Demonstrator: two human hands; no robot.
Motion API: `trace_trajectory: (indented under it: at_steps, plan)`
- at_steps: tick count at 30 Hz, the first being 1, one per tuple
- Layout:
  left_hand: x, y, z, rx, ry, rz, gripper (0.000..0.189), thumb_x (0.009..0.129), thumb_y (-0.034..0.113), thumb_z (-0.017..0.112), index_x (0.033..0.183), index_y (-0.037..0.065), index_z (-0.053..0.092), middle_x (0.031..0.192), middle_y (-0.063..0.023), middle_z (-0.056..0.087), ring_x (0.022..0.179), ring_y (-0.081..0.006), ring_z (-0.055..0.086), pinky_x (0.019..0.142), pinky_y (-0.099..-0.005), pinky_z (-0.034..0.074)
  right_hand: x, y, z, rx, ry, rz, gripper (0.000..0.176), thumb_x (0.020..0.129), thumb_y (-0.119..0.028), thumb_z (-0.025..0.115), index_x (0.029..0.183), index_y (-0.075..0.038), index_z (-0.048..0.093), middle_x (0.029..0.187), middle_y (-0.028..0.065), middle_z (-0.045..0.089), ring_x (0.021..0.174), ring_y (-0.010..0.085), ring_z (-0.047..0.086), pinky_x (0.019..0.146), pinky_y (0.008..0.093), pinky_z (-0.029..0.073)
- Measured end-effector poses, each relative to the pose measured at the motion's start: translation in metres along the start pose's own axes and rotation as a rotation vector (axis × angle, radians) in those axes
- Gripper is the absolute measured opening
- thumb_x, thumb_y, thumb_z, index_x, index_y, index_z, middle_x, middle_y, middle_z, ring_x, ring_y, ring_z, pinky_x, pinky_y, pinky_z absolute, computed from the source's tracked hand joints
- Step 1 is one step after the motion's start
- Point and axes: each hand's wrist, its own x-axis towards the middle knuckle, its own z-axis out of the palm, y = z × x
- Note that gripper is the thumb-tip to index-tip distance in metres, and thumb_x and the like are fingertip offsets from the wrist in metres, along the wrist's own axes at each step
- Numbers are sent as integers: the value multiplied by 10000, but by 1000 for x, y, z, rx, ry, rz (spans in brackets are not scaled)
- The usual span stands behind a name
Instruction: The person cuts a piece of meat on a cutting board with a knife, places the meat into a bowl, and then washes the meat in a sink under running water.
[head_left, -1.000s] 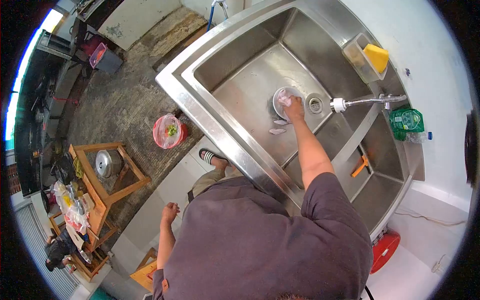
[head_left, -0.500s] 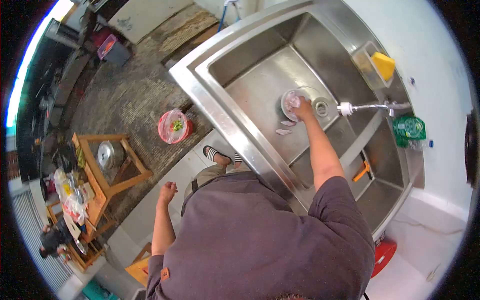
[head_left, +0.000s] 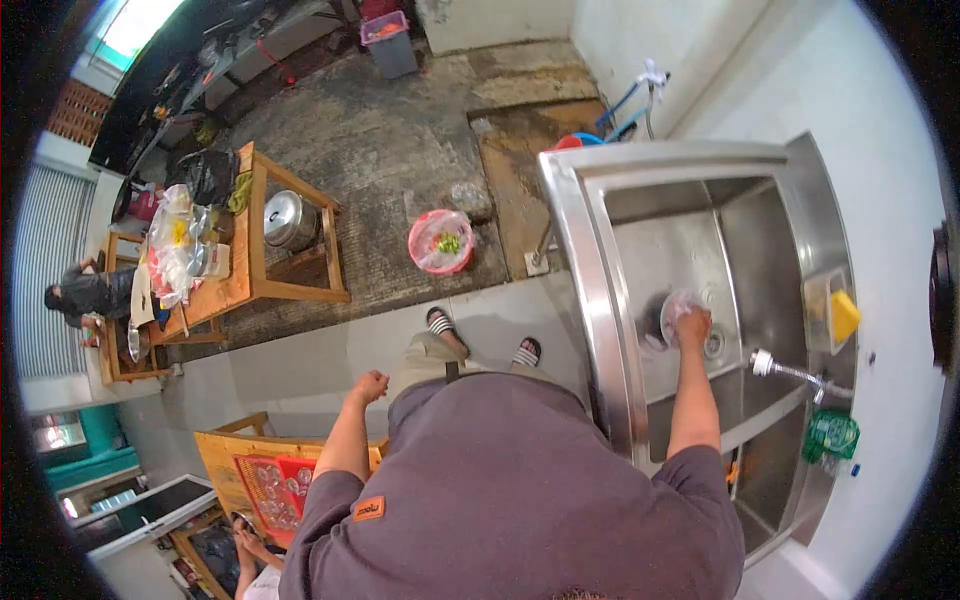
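Observation:
In the head view a round bowl (head_left: 668, 318) rests on the floor of the steel sink's far basin (head_left: 650, 235), beside the drain (head_left: 713, 345). Pale, pinkish-white pieces (head_left: 684, 300) that look like raw meat or fish lie in it. My right hand (head_left: 694, 326) is at the bowl's right rim, fingers curled over it and partly hidden among the pieces. A loose pale piece (head_left: 655, 342) lies just outside the bowl. Held away from the sink, beside my thigh, my left hand (head_left: 372, 386) has its fingers curled with nothing showing in them.
A faucet (head_left: 790, 372) reaches over the sink, near a tub with a yellow sponge (head_left: 845, 315) and a green bottle (head_left: 832, 436). On the floor stands a red bin (head_left: 440, 262). Left are a wooden table (head_left: 215, 300) and a person (head_left: 98, 290); another person's hands (head_left: 250, 540) show below.
My view has turned, so the sink appears farther right and more floor and tables show at left. My right hand stays at the bowl; my left hand remains by my thigh.

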Motion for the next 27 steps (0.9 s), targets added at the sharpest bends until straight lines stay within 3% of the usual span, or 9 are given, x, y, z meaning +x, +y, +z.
trace_trajectory:
  at_steps: [6,9,13,15,18,20,22,24,27]
  plan:
    - [43,-30,-25,-62,61,-30,400,938,371,546,1031,-2,657,791,-135,719,687,-211,693,663,-359,537,25,-17,22,235,107,56,403,872,-248,649,1189,-2,620,1090,198,647,1127,332,592,852,412,533]
    - [69,-24,-53,-148,63,-26,387,940,367,545,1018,5,658,765,-133,712,674,-207,690,645,-370,537,47,-51,-5,739,-266,288,441,909,-274,589,1264,-13,593,1166,159,664,1077,283,634,891,397,510]
    - [127,-47,-91,-217,65,29,376,938,359,553,1018,8,659,767,-124,711,665,-204,686,630,-377,535,26,-122,-54,1401,-339,332,473,901,-315,602,1288,-45,582,1134,144,672,1085,283,640,877,441,514]
    - [148,-54,-127,-256,66,49,375,937,360,558,1019,9,661,771,-120,712,662,-203,685,628,-376,535,-7,-174,-80,-398,-17,-99,474,872,-340,624,1224,-21,626,1197,200,627,1119,325,619,886,466,509]
    - [166,-59,-180,-223,136,104,367,935,348,568,1015,2,664,776,-117,712,669,-207,686,648,-375,536,30,-208,-74,211,63,184,432,829,-332,648,1085,13,677,1184,262,609,1103,383,611,904,494,501]
    - [181,-62,-227,-324,172,139,344,931,339,579,1022,21,674,779,-110,711,699,-212,690,701,-365,535,14,-247,-89,-73,357,11,363,804,-298,647,949,31,696,1035,286,662,993,417,646,872,499,506]
    - [186,-50,-277,-468,129,94,321,935,336,581,1046,52,682,801,-100,714,754,-211,693,744,-356,529,33,-269,-85,418,388,81,343,830,-288,595,914,32,688,905,282,681,914,431,657,830,516,510]
    - [196,-40,-326,-436,177,141,319,941,338,579,1058,60,680,820,-99,715,775,-203,693,745,-349,527,62,-282,-86,-1,599,196,363,859,-275,522,912,47,681,925,305,671,904,447,645,815,527,500]
    - [191,-13,-394,-472,224,183,308,965,306,565,1085,38,658,885,-90,714,800,-172,683,736,-321,526,80,-325,-127,148,609,117,397,873,-275,476,909,72,665,937,333,644,880,488,622,787,554,474]
